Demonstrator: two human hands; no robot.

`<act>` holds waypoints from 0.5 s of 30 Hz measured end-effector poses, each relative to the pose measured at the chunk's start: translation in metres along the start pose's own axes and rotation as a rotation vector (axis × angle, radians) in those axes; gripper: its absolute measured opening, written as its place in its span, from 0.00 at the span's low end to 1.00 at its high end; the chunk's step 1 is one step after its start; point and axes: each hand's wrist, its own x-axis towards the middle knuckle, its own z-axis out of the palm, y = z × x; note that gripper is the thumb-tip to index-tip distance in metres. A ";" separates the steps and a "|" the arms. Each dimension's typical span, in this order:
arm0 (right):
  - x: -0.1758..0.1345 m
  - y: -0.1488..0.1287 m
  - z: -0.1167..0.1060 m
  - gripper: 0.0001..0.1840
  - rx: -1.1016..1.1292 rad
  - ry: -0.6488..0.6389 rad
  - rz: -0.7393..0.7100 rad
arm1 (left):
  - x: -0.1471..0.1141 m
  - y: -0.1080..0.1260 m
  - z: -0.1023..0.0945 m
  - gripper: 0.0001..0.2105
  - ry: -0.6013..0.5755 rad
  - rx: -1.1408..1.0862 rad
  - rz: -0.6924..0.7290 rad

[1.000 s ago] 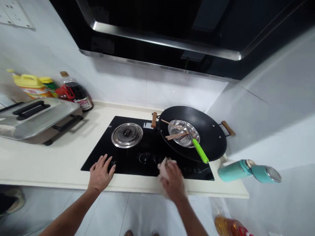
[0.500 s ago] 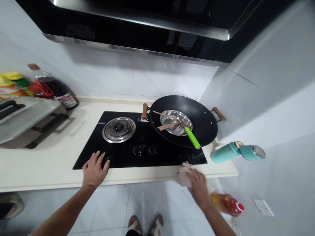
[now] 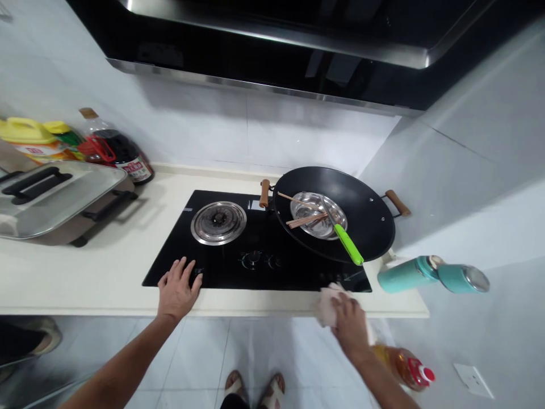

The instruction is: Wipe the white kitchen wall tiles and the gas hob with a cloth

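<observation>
My left hand (image 3: 177,289) lies flat, fingers spread, on the front left corner of the black glass stove (image 3: 230,270). A pale cloth (image 3: 328,305) is in my right hand (image 3: 349,324), pressed at the stove's front right edge and the counter lip. Over the right burner sits a black wok (image 3: 370,233) with wooden handles. Inside it are a steel bowl (image 3: 317,227), several wooden chopsticks (image 3: 304,220) and a utensil with a bright green handle (image 3: 348,244). The left burner (image 3: 218,223) is uncovered, and a control knob (image 3: 254,258) shows near the middle.
A lidded electric pan (image 3: 63,199) stands on the left counter, with sauce bottles (image 3: 123,153) behind. At right are a teal flask (image 3: 404,274) and its teal cup (image 3: 462,278). An oil bottle (image 3: 404,363) stands low at right. A range hood (image 3: 264,62) hangs overhead. Another person's foot (image 3: 46,335) shows lower left.
The view has swung left, so things appear shifted right. My right hand and the cloth stay by the stove's front right edge. My left hand keeps its place on the stove.
</observation>
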 end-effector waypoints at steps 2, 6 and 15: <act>0.014 -0.068 -0.009 0.28 0.125 -0.041 -0.044 | 0.000 0.000 0.001 0.29 0.008 0.004 0.004; 0.038 -0.181 -0.031 0.29 0.361 -0.182 -0.174 | 0.001 -0.001 0.000 0.30 0.010 0.007 0.013; 0.065 -0.234 -0.095 0.32 0.687 -0.113 -0.301 | 0.000 -0.004 0.001 0.28 0.032 -0.001 0.015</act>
